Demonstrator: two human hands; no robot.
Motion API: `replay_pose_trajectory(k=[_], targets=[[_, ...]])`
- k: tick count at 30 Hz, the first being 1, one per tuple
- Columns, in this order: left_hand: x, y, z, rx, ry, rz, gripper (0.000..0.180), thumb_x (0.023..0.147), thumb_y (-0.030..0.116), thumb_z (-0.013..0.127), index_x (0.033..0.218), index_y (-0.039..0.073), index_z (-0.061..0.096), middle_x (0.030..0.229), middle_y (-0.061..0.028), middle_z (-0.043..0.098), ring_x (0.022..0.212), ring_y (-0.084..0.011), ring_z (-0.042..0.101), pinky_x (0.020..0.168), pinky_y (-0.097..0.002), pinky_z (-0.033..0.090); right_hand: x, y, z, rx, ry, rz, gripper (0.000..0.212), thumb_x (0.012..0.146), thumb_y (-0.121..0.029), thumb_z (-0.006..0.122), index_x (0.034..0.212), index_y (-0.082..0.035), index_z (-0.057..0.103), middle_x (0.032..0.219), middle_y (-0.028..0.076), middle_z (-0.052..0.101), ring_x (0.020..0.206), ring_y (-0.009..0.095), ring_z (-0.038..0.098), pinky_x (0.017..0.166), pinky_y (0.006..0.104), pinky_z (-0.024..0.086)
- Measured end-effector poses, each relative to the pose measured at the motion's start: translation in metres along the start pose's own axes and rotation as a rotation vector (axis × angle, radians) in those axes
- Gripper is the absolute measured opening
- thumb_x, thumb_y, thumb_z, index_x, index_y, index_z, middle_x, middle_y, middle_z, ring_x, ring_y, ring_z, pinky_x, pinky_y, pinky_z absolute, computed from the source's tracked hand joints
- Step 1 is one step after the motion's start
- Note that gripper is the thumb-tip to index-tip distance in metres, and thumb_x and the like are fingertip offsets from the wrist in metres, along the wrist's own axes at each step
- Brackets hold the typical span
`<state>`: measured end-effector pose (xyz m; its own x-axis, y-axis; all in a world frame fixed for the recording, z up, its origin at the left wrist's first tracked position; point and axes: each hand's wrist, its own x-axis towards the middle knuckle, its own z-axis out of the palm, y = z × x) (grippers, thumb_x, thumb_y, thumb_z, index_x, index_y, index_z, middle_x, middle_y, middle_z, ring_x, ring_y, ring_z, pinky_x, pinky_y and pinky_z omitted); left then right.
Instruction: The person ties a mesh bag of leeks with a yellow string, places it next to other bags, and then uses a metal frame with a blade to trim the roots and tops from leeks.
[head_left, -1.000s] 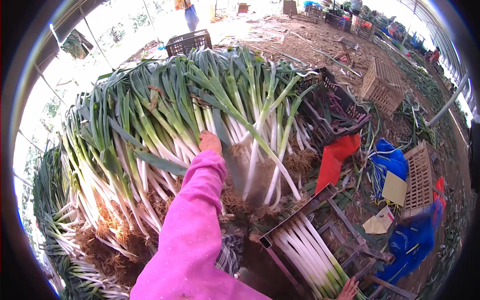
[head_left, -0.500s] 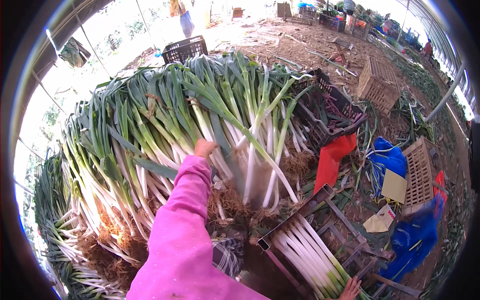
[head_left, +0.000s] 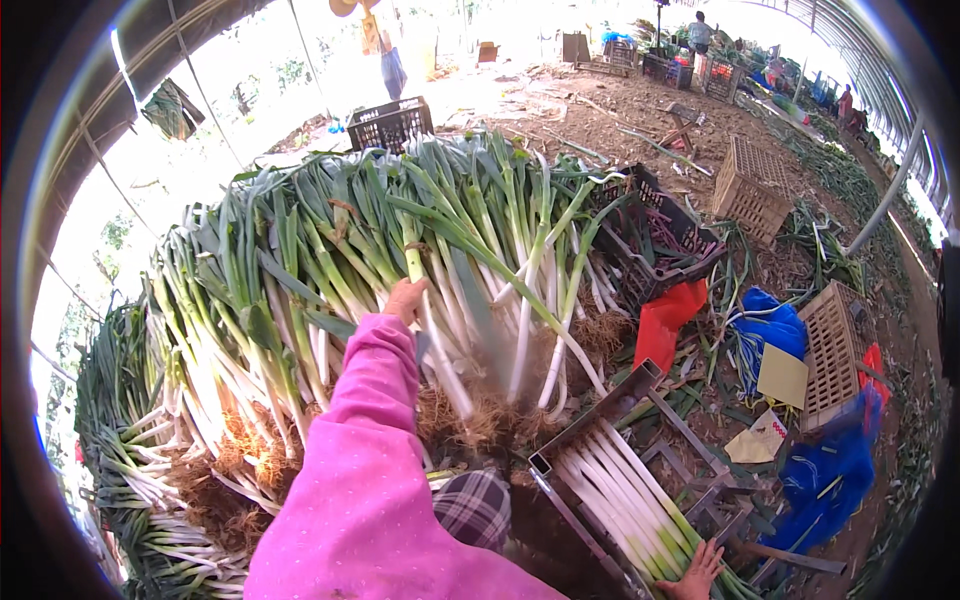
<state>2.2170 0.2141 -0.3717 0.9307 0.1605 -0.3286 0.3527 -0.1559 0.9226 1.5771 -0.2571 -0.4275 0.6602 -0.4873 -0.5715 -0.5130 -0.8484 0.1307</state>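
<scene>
A big heap of leeks point(head_left: 300, 260) with white stalks, green tops and earthy roots lies in front of me. My left hand point(head_left: 405, 298), at the end of a pink sleeve, is closed around one leek stalk point(head_left: 440, 360) in the middle of the heap; that stalk is blurred by motion. My right hand point(head_left: 695, 575) shows only at the bottom edge. Its fingers are spread, resting on the cleaned white leeks point(head_left: 610, 490) lined up in a metal trough point(head_left: 590, 420).
A black crate point(head_left: 660, 230) stands right of the heap, with a red cloth point(head_left: 665, 325) and a blue bag point(head_left: 770, 330) beside it. Tan crates point(head_left: 830, 350) lie on the dirt floor to the right. Another black crate point(head_left: 390, 122) and people point(head_left: 700, 30) are far behind.
My left hand has shifted slightly back toward me with the stalk in its grip, and the stalk now blurs. My right hand stays on the trimmed leeks.
</scene>
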Motion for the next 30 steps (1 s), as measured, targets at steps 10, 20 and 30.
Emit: replay_pose_trajectory(k=[10,20,30], targets=[[-0.255,0.281,-0.182,1.878,0.519,0.659,0.014,0.086,0.012,0.055,0.086,0.008,0.068,0.084,-0.0063,0.067,0.083,-0.0241,0.064,0.079,-0.0363,0.051,0.008,0.017,0.024,0.185,0.084,0.037,0.138,0.045,-0.067,0.078,0.148,-0.007,0.008,0.152,0.019,-0.004,0.138,0.045,-0.005,0.103,0.0674,0.012],[-0.472,0.449,-0.102,2.446,1.128,1.39,0.01,0.078,0.017,0.06,0.072,0.021,0.068,0.071,0.0031,0.065,0.079,-0.0147,0.061,0.08,-0.0298,0.04,0.024,0.027,0.032,0.349,0.134,-0.066,0.136,0.048,-0.069,0.076,0.148,-0.014,0.003,0.153,0.019,-0.004,0.136,0.05,-0.008,0.101,0.0709,0.002],[-0.598,0.451,0.073,1.266,0.57,2.03,0.017,0.074,0.022,0.07,0.088,0.011,0.068,0.076,-0.0108,0.065,0.079,-0.0294,0.064,0.074,-0.0416,0.048,0.026,0.026,0.053,0.307,0.318,0.02,0.103,0.066,-0.056,0.068,0.147,-0.018,0.017,0.153,0.013,0.01,0.138,0.047,0.006,0.104,0.0691,0.009]])
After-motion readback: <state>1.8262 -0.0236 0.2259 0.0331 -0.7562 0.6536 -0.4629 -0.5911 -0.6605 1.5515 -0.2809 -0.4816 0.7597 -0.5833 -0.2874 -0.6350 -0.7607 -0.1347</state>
